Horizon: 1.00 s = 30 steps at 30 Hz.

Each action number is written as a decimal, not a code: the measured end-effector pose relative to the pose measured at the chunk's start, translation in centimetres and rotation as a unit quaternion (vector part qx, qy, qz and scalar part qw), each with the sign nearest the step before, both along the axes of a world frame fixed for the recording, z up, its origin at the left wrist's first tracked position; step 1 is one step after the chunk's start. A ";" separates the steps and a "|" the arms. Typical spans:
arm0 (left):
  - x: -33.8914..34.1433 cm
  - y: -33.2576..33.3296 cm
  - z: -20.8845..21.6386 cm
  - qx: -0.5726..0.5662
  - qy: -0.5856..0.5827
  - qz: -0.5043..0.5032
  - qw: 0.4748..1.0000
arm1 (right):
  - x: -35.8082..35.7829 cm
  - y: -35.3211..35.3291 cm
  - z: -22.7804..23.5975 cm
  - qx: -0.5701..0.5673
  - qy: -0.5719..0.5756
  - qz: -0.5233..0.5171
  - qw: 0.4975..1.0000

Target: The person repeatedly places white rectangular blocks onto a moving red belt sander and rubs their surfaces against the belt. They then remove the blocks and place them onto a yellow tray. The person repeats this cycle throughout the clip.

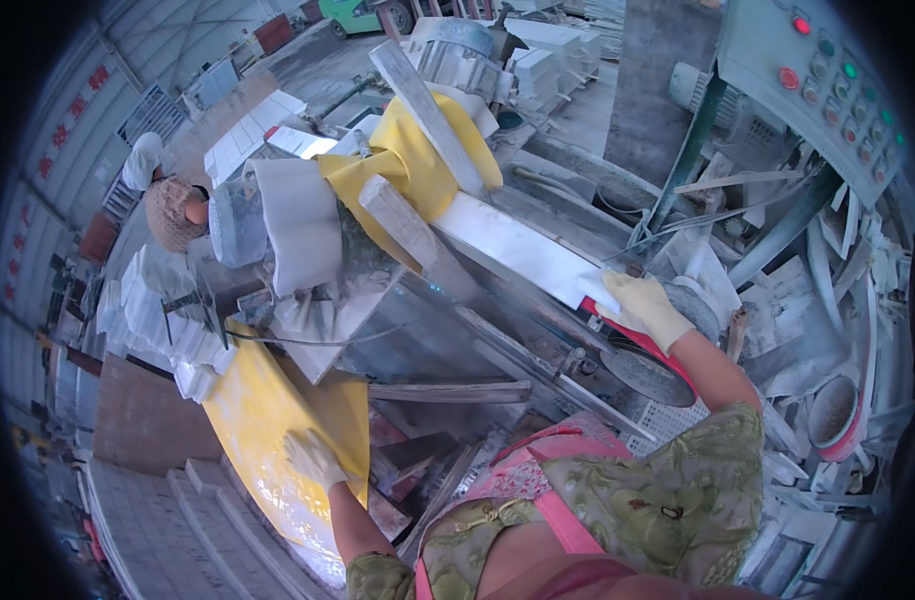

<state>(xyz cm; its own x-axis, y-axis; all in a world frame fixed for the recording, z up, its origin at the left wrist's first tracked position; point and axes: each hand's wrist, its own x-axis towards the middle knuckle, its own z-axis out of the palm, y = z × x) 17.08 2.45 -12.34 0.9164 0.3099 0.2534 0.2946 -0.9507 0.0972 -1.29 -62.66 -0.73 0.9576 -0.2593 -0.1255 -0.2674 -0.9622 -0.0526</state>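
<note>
My right hand (646, 310), in a cream glove, grips the near end of a long white stone strip (523, 247). The strip lies on the machine's belt (668, 365), which has a red edge. Its far end runs under a yellow sheet (403, 150) draped over the machine. My left hand (313, 458), in a pale glove, lies flat with fingers stretched on a wet yellow sheet (268, 430) to the left. No object shows in that hand.
A control panel (813, 85) with lit buttons stands at the far right. Wooden bars (428, 115) and a motor (458, 55) sit on the machine. Stacked white strips (143, 310) and another person (173, 210) are at the left. Stone scraps (788, 310) and a round pan (835, 412) lie right.
</note>
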 end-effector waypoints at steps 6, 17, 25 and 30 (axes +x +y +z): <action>0.0 0.7 -0.3 -0.084 -0.033 -0.033 0.995 | 4.7 9.7 2.8 0.453 -0.076 -0.091 0.883; -14.7 0.7 15.3 -0.577 0.038 0.073 0.812 | 10.7 51.0 -2.3 0.612 -0.001 0.276 0.741; -15.2 1.2 10.8 -0.573 -0.072 0.094 0.811 | 7.7 54.6 -5.3 0.588 0.101 0.420 0.684; -14.8 1.4 10.1 -0.546 -0.071 0.079 0.831 | 9.7 40.7 -2.9 0.503 -0.009 0.519 0.691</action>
<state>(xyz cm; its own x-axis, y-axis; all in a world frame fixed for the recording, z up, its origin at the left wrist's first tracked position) 2.24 3.87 -2.24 0.8274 0.5396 -0.1556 0.3192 -0.2240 0.9208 8.39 -21.94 -3.67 0.5654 0.7785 0.2725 0.5486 -0.1083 -0.8290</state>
